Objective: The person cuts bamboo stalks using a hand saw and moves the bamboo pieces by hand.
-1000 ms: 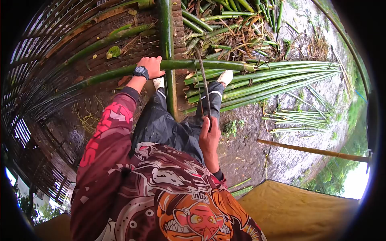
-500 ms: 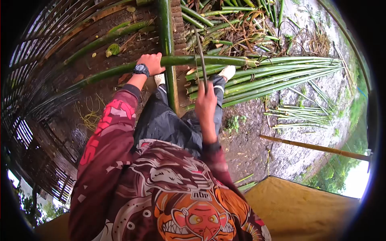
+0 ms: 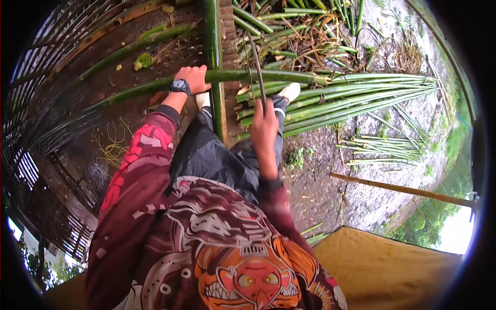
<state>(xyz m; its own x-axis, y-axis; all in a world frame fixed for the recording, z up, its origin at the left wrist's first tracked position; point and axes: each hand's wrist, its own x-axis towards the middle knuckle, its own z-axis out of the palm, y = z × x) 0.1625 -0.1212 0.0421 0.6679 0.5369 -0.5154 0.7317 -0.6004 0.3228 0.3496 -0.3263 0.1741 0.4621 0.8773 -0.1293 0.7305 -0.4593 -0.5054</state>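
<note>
My left hand (image 3: 192, 78), with a watch on its wrist, is closed round a long green bamboo pole (image 3: 292, 77). That pole lies across a thicker upright-running bamboo beam (image 3: 212, 36), just right of the hand. In my right hand (image 3: 264, 128) is the handle of a bow-framed hacksaw (image 3: 259, 70). Its thin blade meets the pole to the right of the beam; how deep any cut goes I cannot make out. The saw's frame points away from me, past the pole's far side.
A bundle of long bamboo poles (image 3: 361, 90) lies to the right, beside my shoe (image 3: 290, 92). Dry leaves and cut stalks (image 3: 320, 36) are heaped beyond. Thinner sticks (image 3: 385, 150), a yellow-brown tarp (image 3: 382, 258) and a slatted bamboo wall (image 3: 46, 51) surround the muddy ground.
The view has shifted slightly. My right hand and the saw have moved only a little along the blade's line; my left hand stays on the pole.
</note>
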